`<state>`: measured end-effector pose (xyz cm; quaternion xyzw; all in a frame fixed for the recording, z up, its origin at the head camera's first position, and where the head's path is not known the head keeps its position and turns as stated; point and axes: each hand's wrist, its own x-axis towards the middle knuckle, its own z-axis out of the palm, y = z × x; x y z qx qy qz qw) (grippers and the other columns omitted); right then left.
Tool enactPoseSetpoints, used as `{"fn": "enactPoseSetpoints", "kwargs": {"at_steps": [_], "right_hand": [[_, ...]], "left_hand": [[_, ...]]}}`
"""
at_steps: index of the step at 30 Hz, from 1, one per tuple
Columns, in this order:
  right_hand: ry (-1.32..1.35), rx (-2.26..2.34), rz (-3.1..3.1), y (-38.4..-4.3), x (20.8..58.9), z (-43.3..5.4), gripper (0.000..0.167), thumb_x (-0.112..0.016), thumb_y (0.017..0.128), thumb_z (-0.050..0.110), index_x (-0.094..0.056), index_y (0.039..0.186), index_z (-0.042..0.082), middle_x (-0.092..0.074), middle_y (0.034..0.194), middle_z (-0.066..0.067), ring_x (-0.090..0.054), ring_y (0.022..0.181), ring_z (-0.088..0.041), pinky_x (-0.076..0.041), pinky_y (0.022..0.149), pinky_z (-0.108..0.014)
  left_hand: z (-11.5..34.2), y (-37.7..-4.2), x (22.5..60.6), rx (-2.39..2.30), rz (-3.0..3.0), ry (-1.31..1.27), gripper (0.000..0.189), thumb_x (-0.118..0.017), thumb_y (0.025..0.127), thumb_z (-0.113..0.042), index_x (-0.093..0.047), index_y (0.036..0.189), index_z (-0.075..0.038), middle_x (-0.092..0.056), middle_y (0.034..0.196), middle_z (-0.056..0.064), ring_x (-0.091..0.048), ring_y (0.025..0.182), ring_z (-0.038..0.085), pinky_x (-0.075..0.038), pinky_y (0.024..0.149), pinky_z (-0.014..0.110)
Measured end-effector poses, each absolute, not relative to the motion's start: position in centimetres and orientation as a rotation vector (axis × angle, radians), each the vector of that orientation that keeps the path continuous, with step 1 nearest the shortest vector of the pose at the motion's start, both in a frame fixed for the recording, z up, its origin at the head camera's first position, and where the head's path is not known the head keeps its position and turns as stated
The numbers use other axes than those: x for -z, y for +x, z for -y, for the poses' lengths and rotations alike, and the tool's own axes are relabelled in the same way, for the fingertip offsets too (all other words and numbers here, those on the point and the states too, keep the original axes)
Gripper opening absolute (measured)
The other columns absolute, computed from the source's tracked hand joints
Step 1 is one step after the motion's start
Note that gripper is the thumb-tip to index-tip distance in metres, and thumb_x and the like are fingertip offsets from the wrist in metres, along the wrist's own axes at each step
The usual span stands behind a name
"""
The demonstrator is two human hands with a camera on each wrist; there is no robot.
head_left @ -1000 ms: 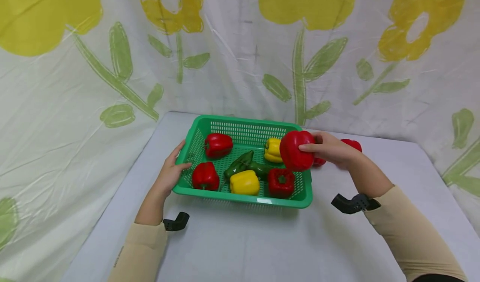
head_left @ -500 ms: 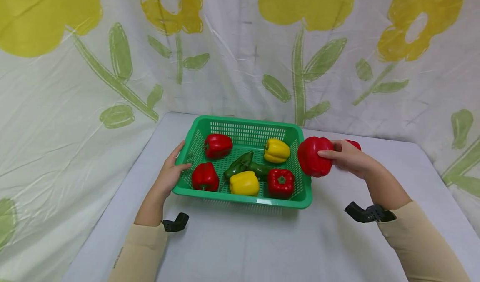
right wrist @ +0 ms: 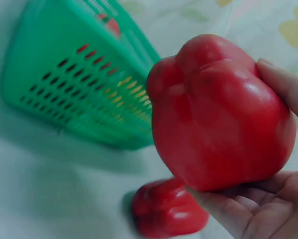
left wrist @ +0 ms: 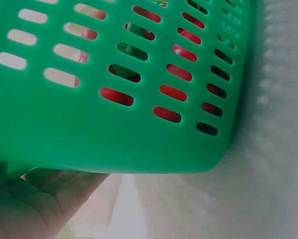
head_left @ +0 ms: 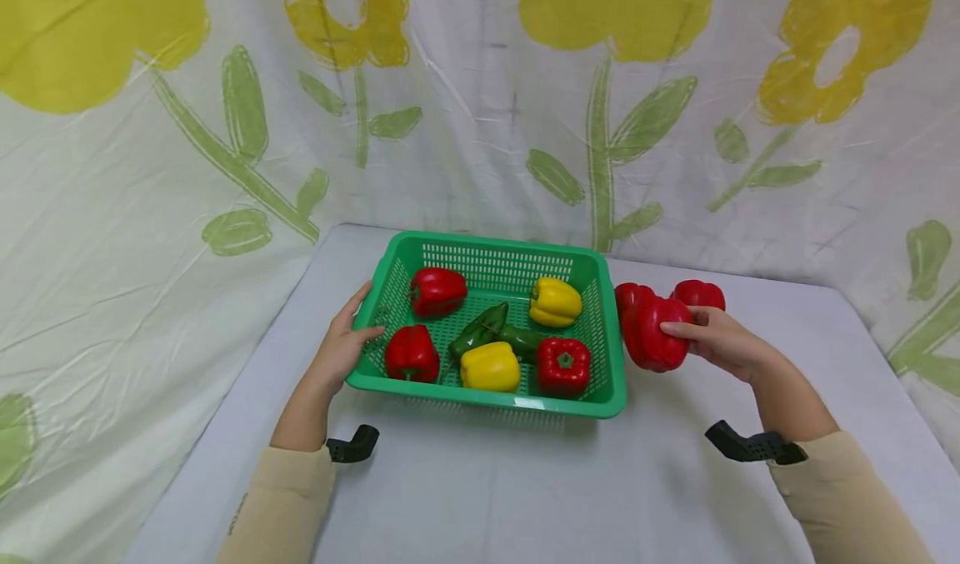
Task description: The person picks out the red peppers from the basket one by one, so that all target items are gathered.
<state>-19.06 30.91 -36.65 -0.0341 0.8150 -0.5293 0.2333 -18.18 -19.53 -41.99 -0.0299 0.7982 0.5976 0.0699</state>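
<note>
In the head view my right hand [head_left: 720,339] pinches a red bell pepper [head_left: 655,336] between thumb and fingers, just outside the right rim of a green basket [head_left: 480,401]. The right wrist view shows this held pepper [right wrist: 219,119] large, with another red bell pepper [right wrist: 169,209] lying below it on the table. At the basket's left end my left hand [head_left: 341,349] holds the rim, thumb over the top edge and fingers along the outside. From the left wrist, the hand [left wrist: 44,204] sits against the basket's edge [left wrist: 109,149]; its fingertips are partly hidden.
Inside the basket are red peppers [head_left: 564,367], yellow peppers [head_left: 490,367] and green peppers [head_left: 477,331]. Two more red peppers stand right of it: one [head_left: 628,295] partly behind the held pepper, the other [head_left: 698,293] farther right. A flowered curtain [head_left: 480,131] hangs behind the white table [head_left: 480,489].
My right hand has carried the red bell pepper rightward and towards me, from over the basket's right side to beyond its rim. The left hand and basket stay in place.
</note>
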Motion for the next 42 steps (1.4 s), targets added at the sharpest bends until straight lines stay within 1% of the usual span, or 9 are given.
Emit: {"fn": "enactPoseSetpoints", "kwargs": {"at_steps": [8,13,16,18,22,27,31,36,42], "right_hand": [[-0.025,1.449,-2.192,-19.3,39.2,-31.8,0.066,-0.059,0.090,0.021,-0.023,0.137,-0.009,-0.049,0.114,-0.003,-0.052,0.103,-0.019,-0.052,0.083,-0.034],[-0.003,1.434,-2.181,-19.1,40.2,-32.0,0.067,-0.060,0.089,0.022,-0.024,0.137,-0.008,-0.050,0.115,-0.004,-0.051,0.104,-0.020,-0.052,0.084,-0.036],[0.010,1.421,-2.185,-19.0,40.9,-32.0,0.070,-0.063,0.087,0.025,-0.025,0.137,-0.008,-0.050,0.118,-0.006,-0.051,0.105,-0.020,-0.052,0.085,-0.037],[0.002,1.421,-2.186,-19.0,41.4,-32.1,0.072,-0.065,0.086,0.028,-0.027,0.136,-0.007,-0.050,0.118,-0.004,-0.051,0.104,-0.019,-0.052,0.085,-0.037],[-0.027,1.429,-2.171,-18.9,42.1,-32.1,0.068,-0.065,0.086,0.028,-0.029,0.133,-0.007,-0.052,0.114,-0.001,-0.052,0.102,-0.016,-0.053,0.083,-0.035],[0.039,1.435,-2.161,-18.7,42.9,-31.7,0.067,-0.063,0.088,0.027,-0.028,0.134,-0.007,-0.051,0.117,-0.007,-0.051,0.104,-0.019,-0.052,0.084,-0.034],[0.068,1.436,-2.151,-18.7,43.3,-31.3,0.064,-0.061,0.089,0.026,-0.028,0.134,-0.006,-0.050,0.118,-0.008,-0.051,0.105,-0.020,-0.052,0.085,-0.034],[0.084,1.443,-2.142,-18.6,43.4,-31.0,0.062,-0.061,0.089,0.025,-0.029,0.133,-0.005,-0.050,0.116,-0.007,-0.051,0.103,-0.019,-0.052,0.084,-0.033],[0.081,1.433,-2.161,-18.5,43.6,-30.9,0.064,-0.062,0.088,0.026,-0.029,0.133,-0.006,-0.049,0.119,-0.010,-0.051,0.105,-0.020,-0.052,0.085,-0.034]], "left_hand": [[19.4,-18.3,42.1,-1.803,-2.418,-0.080,0.071,-0.046,0.091,-0.004,-0.013,0.151,-0.022,-0.013,0.157,0.009,-0.020,0.140,0.034,-0.027,0.107,0.056],[19.4,-18.2,42.0,-1.804,-2.407,-0.085,0.071,-0.045,0.091,-0.003,-0.012,0.151,-0.023,-0.014,0.156,0.010,-0.025,0.138,0.035,-0.029,0.105,0.055],[19.3,-18.1,41.8,-1.799,-2.401,-0.089,0.071,-0.045,0.092,-0.003,-0.012,0.151,-0.023,-0.015,0.156,0.011,-0.028,0.136,0.036,-0.030,0.104,0.055],[19.3,-18.1,41.8,-1.794,-2.403,-0.092,0.071,-0.045,0.091,-0.003,-0.012,0.151,-0.023,-0.015,0.156,0.012,-0.027,0.136,0.036,-0.030,0.105,0.055],[19.3,-18.1,41.7,-1.792,-2.412,-0.095,0.071,-0.045,0.091,-0.003,-0.012,0.151,-0.022,-0.013,0.156,0.011,-0.023,0.138,0.036,-0.027,0.106,0.056],[19.3,-18.1,41.7,-1.798,-2.411,-0.097,0.071,-0.046,0.091,-0.004,-0.012,0.151,-0.022,-0.014,0.157,0.010,-0.022,0.139,0.035,-0.026,0.107,0.056],[19.4,-18.1,41.8,-1.796,-2.424,-0.092,0.071,-0.046,0.091,-0.003,-0.013,0.151,-0.020,-0.013,0.157,0.009,-0.017,0.141,0.033,-0.023,0.108,0.057],[19.4,-18.1,41.8,-1.797,-2.419,-0.093,0.071,-0.046,0.091,-0.004,-0.012,0.151,-0.021,-0.013,0.157,0.010,-0.018,0.141,0.034,-0.025,0.108,0.056],[19.5,-18.1,41.9,-1.798,-2.416,-0.091,0.071,-0.045,0.091,-0.004,-0.012,0.151,-0.022,-0.013,0.157,0.009,-0.019,0.141,0.034,-0.025,0.107,0.056]]}}
